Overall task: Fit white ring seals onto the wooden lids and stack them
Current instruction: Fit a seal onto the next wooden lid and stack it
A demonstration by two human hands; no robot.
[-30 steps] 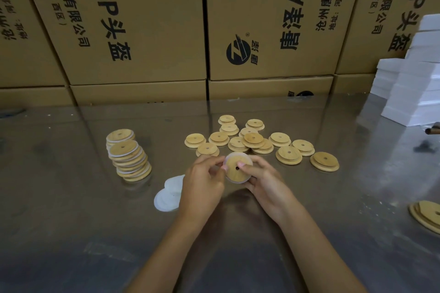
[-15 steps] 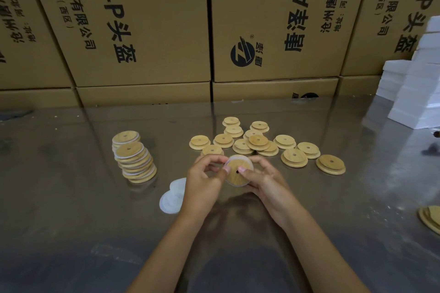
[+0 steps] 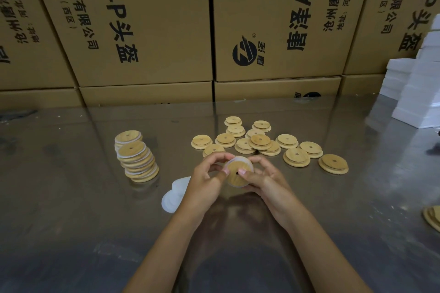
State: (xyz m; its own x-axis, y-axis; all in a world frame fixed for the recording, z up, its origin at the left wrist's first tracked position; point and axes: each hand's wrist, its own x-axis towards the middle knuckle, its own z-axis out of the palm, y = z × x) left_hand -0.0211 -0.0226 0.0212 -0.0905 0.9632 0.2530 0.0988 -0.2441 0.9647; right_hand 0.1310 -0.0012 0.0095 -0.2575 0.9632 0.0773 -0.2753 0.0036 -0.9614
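A round wooden lid (image 3: 235, 177) with a small centre hole is held tilted above the table between both hands. A white ring seal (image 3: 234, 159) runs around its rim. My left hand (image 3: 204, 181) pinches the lid's left edge. My right hand (image 3: 264, 179) grips the right edge, thumb on the lid's face. Left of the hands lies a small pile of loose white ring seals (image 3: 172, 195), partly hidden by my left hand. A leaning stack of sealed lids (image 3: 135, 160) stands at the left. Several bare wooden lids (image 3: 259, 141) lie scattered behind the hands.
Large printed cardboard boxes (image 3: 147, 31) wall off the back of the shiny table (image 3: 71, 221). Stacks of white flat boxes (image 3: 419, 93) stand at the right. More wooden lids (image 3: 433, 217) show at the right edge.
Both hands keep hold of the same lid and work the seal round its rim. The camera has shifted slightly, so everything sits a little further right and lower.
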